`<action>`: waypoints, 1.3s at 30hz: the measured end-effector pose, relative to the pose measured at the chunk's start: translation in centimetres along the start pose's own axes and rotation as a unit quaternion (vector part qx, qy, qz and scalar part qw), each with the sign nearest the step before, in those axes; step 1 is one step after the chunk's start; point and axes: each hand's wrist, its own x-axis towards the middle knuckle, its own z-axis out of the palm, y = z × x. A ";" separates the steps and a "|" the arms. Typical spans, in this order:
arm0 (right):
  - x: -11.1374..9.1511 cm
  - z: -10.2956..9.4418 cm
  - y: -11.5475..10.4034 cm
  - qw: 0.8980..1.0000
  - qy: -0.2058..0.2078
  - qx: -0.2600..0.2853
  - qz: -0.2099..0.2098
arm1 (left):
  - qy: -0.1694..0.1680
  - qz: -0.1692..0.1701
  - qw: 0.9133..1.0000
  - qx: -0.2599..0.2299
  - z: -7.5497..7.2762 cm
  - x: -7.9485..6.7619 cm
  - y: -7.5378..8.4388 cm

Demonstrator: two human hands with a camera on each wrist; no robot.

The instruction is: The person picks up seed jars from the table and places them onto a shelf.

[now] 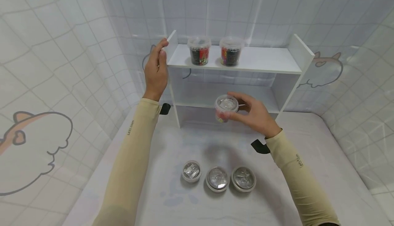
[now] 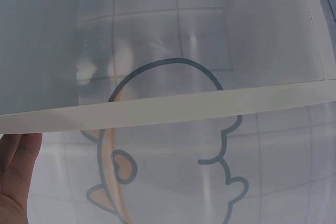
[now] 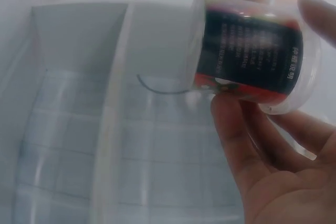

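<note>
I have tile-patterned sheeting point(image 1: 221, 17) on every side, printed with cartoon animals, and inside it a pale tabletop point(image 1: 166, 209). Along the tabletop's far edge stands the white shelf unit point(image 1: 267, 60), its side panels rising above the top board. Two tan sleeves point(image 1: 127, 161) reach in from the near edge. The left hand point(image 1: 155, 70) is up at the unit's left side panel, fingers nearly straight and holding nothing; my left wrist view shows its fingertips at the edge of a white board. The right hand point(image 1: 255, 114) is curled round a small clear cup point(image 1: 226, 103), thumb on one side and fingers on the other, a firm-looking hold. I see that cup raised above the tabletop, in front of the middle board's front edge; I cannot tell how far in front. The right wrist view gives me its black label with white print and red bands. Two similar cups point(image 1: 200, 53) point(image 1: 231, 53) stand upright near the top board's front edge, towards its left corner. Three lidded tubs point(image 1: 217, 178) stand in a row towards the tabletop's near edge, the leftmost looking smallest.
</note>
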 end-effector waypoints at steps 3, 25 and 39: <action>-0.2 -0.6 -2.0 1.000 0.005 -0.010 0.003 | 0.001 -0.010 1.000 -0.012 -0.2 -0.1 1.5; 1.4 -3.6 -1.5 0.996 0.055 -0.021 -0.069 | 0.000 -0.023 1.000 -0.017 -0.4 -0.3 3.2; 2.2 -6.0 -2.4 0.990 0.111 -0.053 -0.072 | 0.003 -0.023 1.000 -0.018 -0.3 -0.2 2.9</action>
